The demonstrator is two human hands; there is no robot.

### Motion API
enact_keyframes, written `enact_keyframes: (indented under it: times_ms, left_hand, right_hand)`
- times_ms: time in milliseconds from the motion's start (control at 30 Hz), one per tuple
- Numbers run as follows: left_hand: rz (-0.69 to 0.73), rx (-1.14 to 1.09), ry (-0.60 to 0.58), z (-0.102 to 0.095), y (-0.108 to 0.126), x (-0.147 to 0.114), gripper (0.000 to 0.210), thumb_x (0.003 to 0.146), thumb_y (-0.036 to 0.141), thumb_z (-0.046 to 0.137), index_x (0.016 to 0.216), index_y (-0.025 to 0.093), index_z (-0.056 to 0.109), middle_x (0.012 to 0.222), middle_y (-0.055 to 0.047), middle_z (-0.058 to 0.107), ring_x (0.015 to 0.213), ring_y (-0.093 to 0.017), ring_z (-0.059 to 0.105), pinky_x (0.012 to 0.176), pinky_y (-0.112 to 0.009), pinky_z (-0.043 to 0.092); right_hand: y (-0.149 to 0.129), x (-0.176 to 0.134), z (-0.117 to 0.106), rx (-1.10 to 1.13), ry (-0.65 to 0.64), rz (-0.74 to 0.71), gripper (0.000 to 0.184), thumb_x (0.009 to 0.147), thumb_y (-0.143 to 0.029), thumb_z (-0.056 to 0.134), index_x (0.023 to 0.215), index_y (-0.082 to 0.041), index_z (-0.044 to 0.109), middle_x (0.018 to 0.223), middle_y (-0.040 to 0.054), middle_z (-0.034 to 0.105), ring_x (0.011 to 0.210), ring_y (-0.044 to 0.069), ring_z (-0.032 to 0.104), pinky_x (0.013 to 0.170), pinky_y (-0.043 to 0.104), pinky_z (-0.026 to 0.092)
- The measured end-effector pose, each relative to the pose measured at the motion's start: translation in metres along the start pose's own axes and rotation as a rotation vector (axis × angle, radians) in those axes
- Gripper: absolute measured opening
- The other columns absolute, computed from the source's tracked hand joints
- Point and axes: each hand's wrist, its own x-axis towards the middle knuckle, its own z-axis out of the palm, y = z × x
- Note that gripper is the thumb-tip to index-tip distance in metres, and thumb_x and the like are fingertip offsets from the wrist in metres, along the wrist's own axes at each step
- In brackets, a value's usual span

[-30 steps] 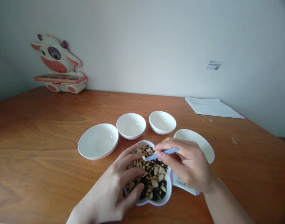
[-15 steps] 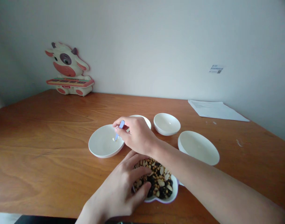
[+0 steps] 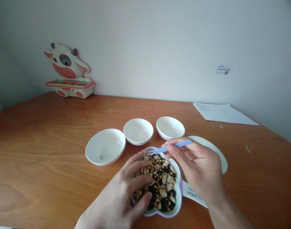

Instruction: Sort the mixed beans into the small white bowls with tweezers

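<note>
A white cloud-shaped dish with a handle holds a mix of peanut halves, small yellow grains or beans and black beans. Across its left side lies my left hand, fingers spread over the rim and the mix. My right hand pinches blue tweezers, their tips above the dish's far edge; I make out nothing between them. In the left white bowl lies one small pale piece.
Behind the dish stand a middle white bowl and another white bowl. A right-hand bowl is partly hidden by my right hand. Paper sheets lie at the back right; a cow-shaped toy keyboard stands back left.
My right hand has moved with the tweezers from the left bowl back right, over the dish. A pale piece now lies in that bowl. The left hand stays at the dish.
</note>
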Motion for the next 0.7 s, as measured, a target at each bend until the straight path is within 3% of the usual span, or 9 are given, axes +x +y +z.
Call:
enact_keyframes:
  times_ms: [133, 267, 700]
  left_hand:
    - [-0.03, 0.022, -0.028, 0.001, -0.001, 0.0, 0.029, 0.089, 0.021, 0.055, 0.118, 0.025, 0.061, 0.149, -0.006, 0.042, 0.146, -0.032, 0.024, 0.114, -0.054, 0.039]
    - [-0.035, 0.022, -0.033, 0.002, -0.002, -0.003, 0.029, 0.09, 0.021, 0.054, 0.118, 0.024, 0.06, 0.15, -0.006, 0.041, 0.147, -0.032, 0.023, 0.114, -0.052, 0.041]
    - [-0.027, 0.054, -0.025, 0.0, 0.001, 0.0, 0.029, 0.09, 0.021, 0.054, 0.118, 0.027, 0.06, 0.148, -0.003, 0.043, 0.145, -0.032, 0.027, 0.11, -0.051, 0.047]
  right_hand:
    - [0.002, -0.004, -0.015, -0.185, -0.157, -0.133, 0.007, 0.088, -0.017, 0.064, 0.088, -0.021, 0.069, 0.081, -0.0018, 0.073, 0.074, 0.011, 0.068, 0.067, 0.021, 0.052]
    - [0.01, -0.003, -0.027, -0.191, -0.316, -0.137, 0.01, 0.09, -0.015, 0.059, 0.085, -0.02, 0.067, 0.08, -0.0013, 0.072, 0.073, 0.011, 0.067, 0.066, 0.022, 0.05]
    - [0.027, -0.007, -0.024, -0.16, -0.323, -0.15, 0.009, 0.09, -0.015, 0.057, 0.085, -0.018, 0.064, 0.08, 0.0, 0.069, 0.073, 0.011, 0.064, 0.066, 0.024, 0.048]
